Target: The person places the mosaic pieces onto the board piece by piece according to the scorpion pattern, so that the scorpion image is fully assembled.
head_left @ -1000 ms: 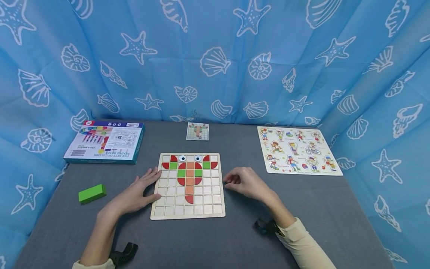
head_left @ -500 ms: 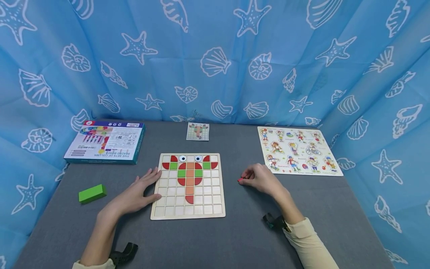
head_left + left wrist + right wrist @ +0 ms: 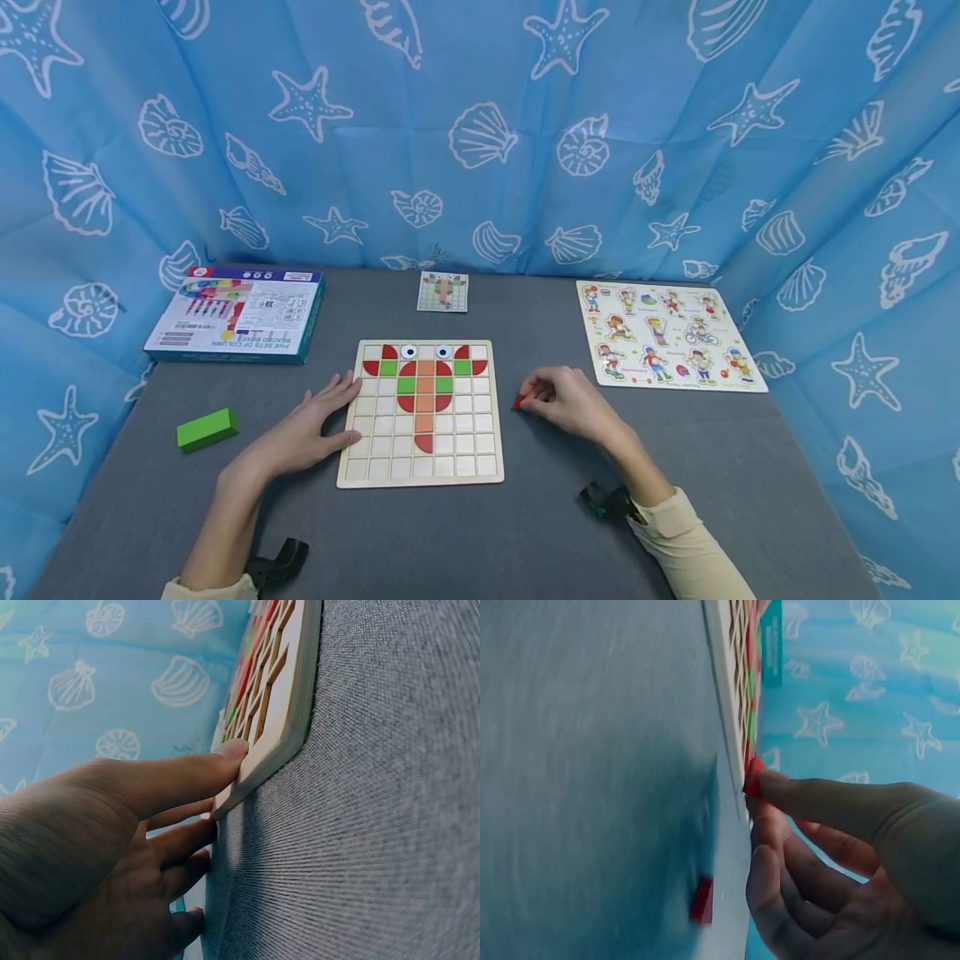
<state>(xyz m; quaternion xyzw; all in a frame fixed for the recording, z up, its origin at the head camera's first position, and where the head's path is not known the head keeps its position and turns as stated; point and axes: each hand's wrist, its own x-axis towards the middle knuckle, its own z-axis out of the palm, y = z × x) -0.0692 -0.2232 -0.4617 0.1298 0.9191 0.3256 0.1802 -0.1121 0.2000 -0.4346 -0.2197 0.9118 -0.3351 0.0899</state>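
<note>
A square wooden grid board [image 3: 420, 483] lies on the table, with red, green, orange and eye-marked tiles set in its upper part. At its left edge rests my left hand [image 3: 307, 429], fingers spread; the left wrist view shows the thumb [image 3: 217, 761] on the frame. To the right of the board, my right hand [image 3: 570, 404] pinches a small red tile [image 3: 754, 776] between thumb and fingertips, apart from the board. Another red tile [image 3: 702, 901] lies on the table under that hand, hidden from the head view.
Behind the board lies a small pattern card [image 3: 442, 292]. A flat box [image 3: 236, 317] is at the back left, with a green block [image 3: 207, 429] in front of it. A picture puzzle board [image 3: 670, 336] lies at the back right. A blue curtain [image 3: 480, 192] surrounds the table.
My right hand moved from the board's right edge out to the right, where a red tile came into view in its fingers, then slightly back left with it. My left hand stayed put.
</note>
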